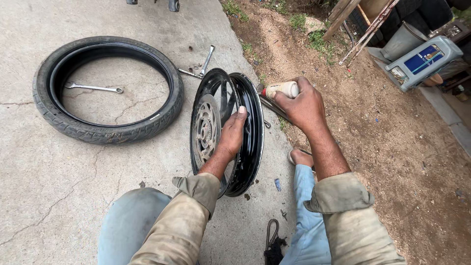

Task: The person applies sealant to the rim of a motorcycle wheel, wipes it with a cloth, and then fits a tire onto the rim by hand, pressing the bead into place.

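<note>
A black motorcycle wheel rim [251, 122] with a metal brake disc [206, 131] stands upright on the concrete between my knees. My left hand [232, 133] grips the top of the rim and steadies it. My right hand [300, 105] is closed around a small cream tube with a red tip [280, 90], held just right of the rim's upper edge with the tip pointing toward the rim. A metal bar [273, 106] lies under that hand.
A black tyre [108, 128] lies flat at the left with a wrench [94, 88] inside its ring. Another wrench [205, 63] and small bolts lie behind the rim. Bare dirt is at the right, with a grey-blue canister [423, 62] and leaning scrap bars [363, 30].
</note>
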